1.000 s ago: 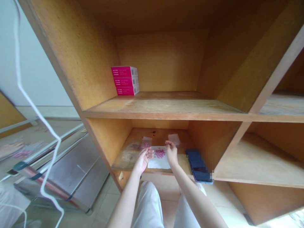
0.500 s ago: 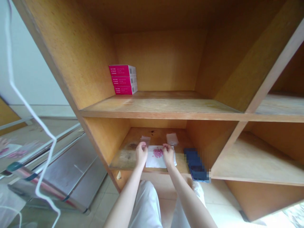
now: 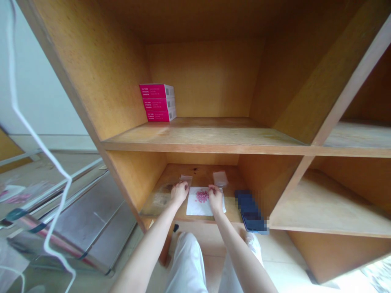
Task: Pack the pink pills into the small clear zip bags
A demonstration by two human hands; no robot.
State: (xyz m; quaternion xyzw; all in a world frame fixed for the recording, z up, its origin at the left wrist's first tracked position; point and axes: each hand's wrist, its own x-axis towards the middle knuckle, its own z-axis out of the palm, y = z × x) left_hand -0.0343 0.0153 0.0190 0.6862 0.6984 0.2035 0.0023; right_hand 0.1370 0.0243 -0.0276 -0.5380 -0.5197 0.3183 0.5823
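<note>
My left hand [image 3: 180, 193] rests on the wooden shelf [image 3: 159, 199] with its fingers curled, just below a small clear plastic bag [image 3: 185, 179], whose lower part it hides. My right hand [image 3: 215, 198] has its fingertips together at the top edge of a white paper sheet [image 3: 198, 207], beside a heap of small pink pills [image 3: 202, 196] lying on the sheet. A second clear plastic bag [image 3: 220, 178] lies just beyond my right hand. I cannot tell whether either hand holds anything small.
A dark phone [image 3: 251, 211], blurred, lies to the right of the sheet. Several pink boxes [image 3: 157, 103] are stacked on the shelf above. A white cable [image 3: 30, 122] hangs at left, in front of a steel cabinet [image 3: 91, 219]. Wooden dividers enclose the compartment.
My hands have come together over the sheet since the earliest frame. My left hand has since drawn back and to the left, off the sheet. The view has shifted slightly.
</note>
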